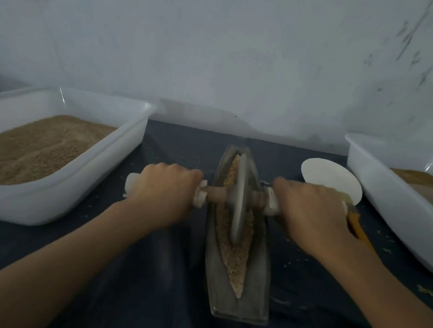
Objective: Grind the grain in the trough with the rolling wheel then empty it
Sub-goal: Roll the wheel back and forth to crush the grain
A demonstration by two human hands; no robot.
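wheel: sitting upright in trough [237,300], rolling wheel [239,199] near mid-length, slightly toward far end
left hand [164,189]: wrapping axle handle [199,194] on left side, fingers clenched round it
right hand [310,211]: gripping right end of same axle, fingers curled over and holding it
grain [233,257]: lying along trough groove on both sides of wheel; near end looking finer and paler, far end beside wheel looking coarser
trough position: standing lengthwise on dark worktop [163,284], between two white tubs
left tub [59,179]: holding large heap of brown granular material
right tub [380,194]: holding smaller amount of brown material
extras: white disc [326,177] and yellow-handled tool [356,225] lying just behind right hand; tool type unclear
progress: grinding underway, judging partly done; coarse bits at far end needing more passes
remaining: finishing grind, lifting wheel out, emptying trough; destination tub not determinable
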